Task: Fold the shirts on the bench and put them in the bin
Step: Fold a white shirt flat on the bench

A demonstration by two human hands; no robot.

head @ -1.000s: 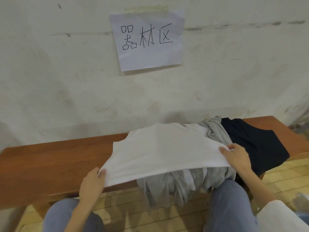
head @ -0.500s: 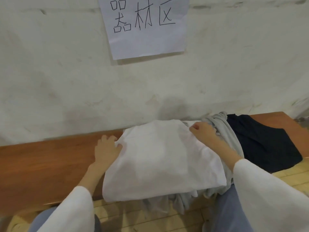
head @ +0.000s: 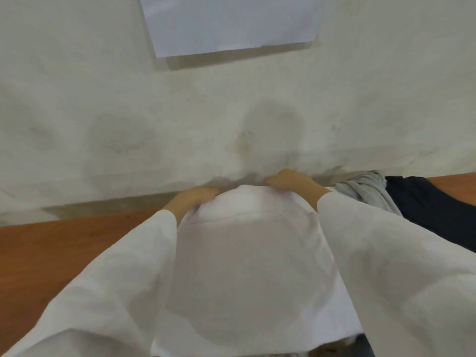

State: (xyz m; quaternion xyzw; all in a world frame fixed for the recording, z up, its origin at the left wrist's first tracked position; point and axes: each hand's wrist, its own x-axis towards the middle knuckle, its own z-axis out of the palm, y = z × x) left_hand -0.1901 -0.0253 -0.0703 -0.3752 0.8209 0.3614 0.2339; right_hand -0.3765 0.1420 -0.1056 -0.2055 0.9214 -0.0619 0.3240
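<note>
Both hands up at the far edge of the plain white cloth shirt (head: 247, 253), blurry shot tbh

It's spread on the long reddish-brown wooden bench (head: 51, 253) right in front of me. My left hand (head: 192, 199) and right hand (head: 291, 181) each have their fingers curled onto that edge, close to the pale plaster wall (head: 103, 112). A crumpled light grey shirt (head: 365, 189) and a dark navy shirt (head: 432, 202) lie just to the right.

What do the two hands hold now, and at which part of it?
Both hold the white shirt at its far edge: left hand at the left end, right hand at the right end.
</note>
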